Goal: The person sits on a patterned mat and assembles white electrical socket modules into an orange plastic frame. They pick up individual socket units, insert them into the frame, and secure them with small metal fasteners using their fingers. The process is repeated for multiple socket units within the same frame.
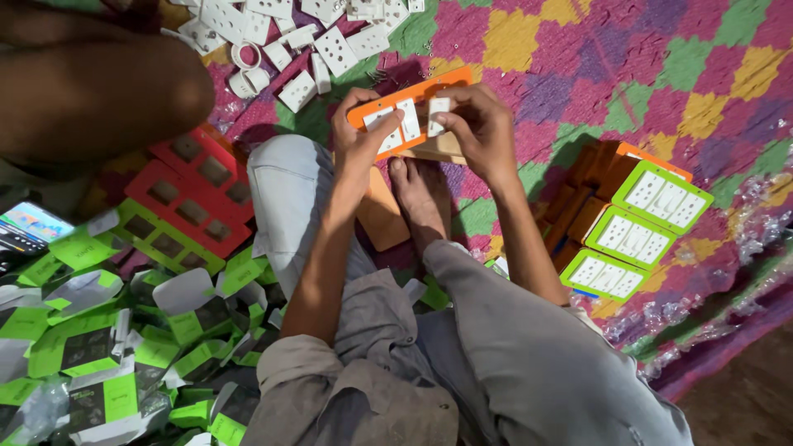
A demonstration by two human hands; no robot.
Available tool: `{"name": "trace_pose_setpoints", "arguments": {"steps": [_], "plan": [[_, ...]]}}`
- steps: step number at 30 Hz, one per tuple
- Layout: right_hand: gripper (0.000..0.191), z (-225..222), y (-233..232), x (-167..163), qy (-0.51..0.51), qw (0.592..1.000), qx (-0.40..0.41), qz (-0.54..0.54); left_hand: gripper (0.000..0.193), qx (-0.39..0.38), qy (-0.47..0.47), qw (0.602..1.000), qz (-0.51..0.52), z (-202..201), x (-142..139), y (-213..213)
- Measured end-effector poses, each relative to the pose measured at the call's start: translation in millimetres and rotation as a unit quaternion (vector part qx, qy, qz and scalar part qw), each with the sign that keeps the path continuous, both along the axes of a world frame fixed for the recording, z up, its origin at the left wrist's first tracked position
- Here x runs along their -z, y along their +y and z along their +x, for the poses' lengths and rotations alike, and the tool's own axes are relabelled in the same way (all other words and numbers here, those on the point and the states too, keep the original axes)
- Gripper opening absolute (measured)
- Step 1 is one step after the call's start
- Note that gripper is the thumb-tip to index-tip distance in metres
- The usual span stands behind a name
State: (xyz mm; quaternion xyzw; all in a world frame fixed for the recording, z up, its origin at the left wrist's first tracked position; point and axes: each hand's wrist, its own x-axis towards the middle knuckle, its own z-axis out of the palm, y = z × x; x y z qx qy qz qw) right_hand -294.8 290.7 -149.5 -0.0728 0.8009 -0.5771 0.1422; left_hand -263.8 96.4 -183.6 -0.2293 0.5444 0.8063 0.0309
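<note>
Both hands gripped orange frame [410, 113]: left hand [357, 136] clamped its end, right hand [477, 124] pinched white insert [438, 114]; should seat squarely.

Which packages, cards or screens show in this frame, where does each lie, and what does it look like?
Green and white flat cardboard packages: heaped at lower left, some with dark panels.
Phone screen: left edge, lit, colourful picture.
Green-framed boards with white switch modules: stacked at right on orange ones.
Red frames: left of the knee, with empty rectangular slots.
Orange frame: held in both hands, white modules partly fitted.
</note>
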Motion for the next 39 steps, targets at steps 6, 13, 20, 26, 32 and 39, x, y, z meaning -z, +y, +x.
{"name": "trace_pose_setpoints", "arguments": {"steps": [6, 13, 20, 26, 32, 39], "plan": [[0.014, 22, -22, -37, 0.104, 0.985, 0.039, 0.129, 0.030, 0.013, 0.019, 1.000, 0.000, 21, -12, 1], [0.021, 12, -11, -30, 0.304, 0.913, 0.039, 0.268, 0.031, 0.009, 0.020, 1.000, -0.001, 4, 4, 28], [0.021, -33, -9, -5, 0.312, 0.912, 0.153, 0.218, 0.033, 0.014, 0.017, 0.999, 0.029, -39, 18, 8], [0.034, -53, -6, 5, -0.121, 0.982, 0.118, -0.078, 0.043, 0.014, 0.062, 0.998, 0.013, -48, 9, -21], [0.034, -65, -22, 12, -0.109, 0.979, 0.145, -0.097, 0.055, 0.021, 0.125, 0.982, -0.137, -62, 5, -40], [0.033, -98, -37, 26, -0.098, 0.979, 0.129, -0.123, 0.056, 0.008, 0.115, 0.974, -0.193, -101, 12, -58]]}}
